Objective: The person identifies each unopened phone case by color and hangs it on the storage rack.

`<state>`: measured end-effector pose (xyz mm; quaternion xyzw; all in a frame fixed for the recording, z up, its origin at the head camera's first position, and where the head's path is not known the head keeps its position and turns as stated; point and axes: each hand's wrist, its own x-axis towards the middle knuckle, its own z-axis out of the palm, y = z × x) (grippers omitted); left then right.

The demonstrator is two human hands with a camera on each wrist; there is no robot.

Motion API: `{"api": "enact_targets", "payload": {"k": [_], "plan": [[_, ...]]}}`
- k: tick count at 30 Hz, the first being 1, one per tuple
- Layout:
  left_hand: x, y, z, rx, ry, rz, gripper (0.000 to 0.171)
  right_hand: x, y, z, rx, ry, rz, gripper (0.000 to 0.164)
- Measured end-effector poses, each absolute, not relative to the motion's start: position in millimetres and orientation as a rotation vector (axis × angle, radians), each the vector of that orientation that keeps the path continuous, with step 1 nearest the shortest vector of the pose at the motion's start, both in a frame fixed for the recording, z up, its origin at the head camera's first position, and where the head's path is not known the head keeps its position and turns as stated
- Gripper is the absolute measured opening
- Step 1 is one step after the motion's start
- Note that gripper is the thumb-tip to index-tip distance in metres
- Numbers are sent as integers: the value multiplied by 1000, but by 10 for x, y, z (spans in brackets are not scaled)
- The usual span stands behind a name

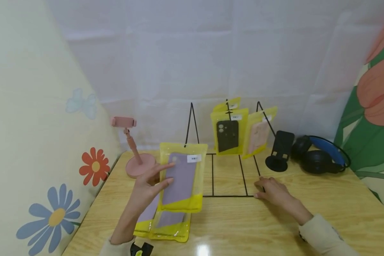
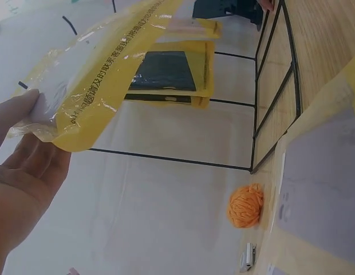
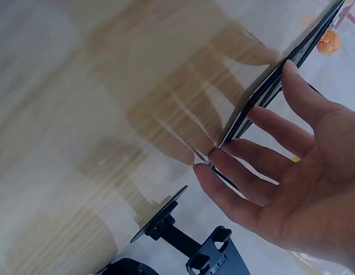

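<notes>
Wooden table (image 1: 230, 220), left grip (image 1: 147, 183) raised, pinching pouch (image 1: 182, 177); right grip (image 1: 273, 191) low, holding black rack (image 1: 212, 177)

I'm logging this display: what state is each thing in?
Front lilac pouch, held by left grip; hooking unclear
Black rack, standing, right grip on near right corner
Black-case pouch, hanging
Pink-case pouch, hanging
Rear pouch, hanging, partly hidden
Lower lilac pouches, lying on table
Pink stand, upright
Black stand, upright
Headphones, resting on table
</notes>
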<state>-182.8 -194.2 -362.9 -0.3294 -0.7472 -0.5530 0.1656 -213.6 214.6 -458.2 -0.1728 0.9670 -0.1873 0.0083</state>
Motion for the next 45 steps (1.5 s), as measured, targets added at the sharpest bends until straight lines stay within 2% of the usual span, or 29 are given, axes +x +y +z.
{"api": "enact_targets", "payload": {"k": [8,19,31,41,45], "plan": [[-1985,-1899,-3618,-666,-2332,-1626,43,-2132,2166,-4578,-532,3026,-588,43],[-2423,-1786,-3326,-658,-2468,-1607,45,-2152,2170,-4581,-550,3017,-593,43],[-3073,-1671,-3252,-652,-2369,-1717,43,-2139,2140,-4594,-565,3034,-598,43],[-3230,-1623,-3372,-702,-2310,-1762,45,-2092,2119,-4623,-542,3024,-615,42],[-3131,-1700,-3400,-632,-2375,-1694,44,-2103,2119,-4598,-535,3037,-610,42]]}}
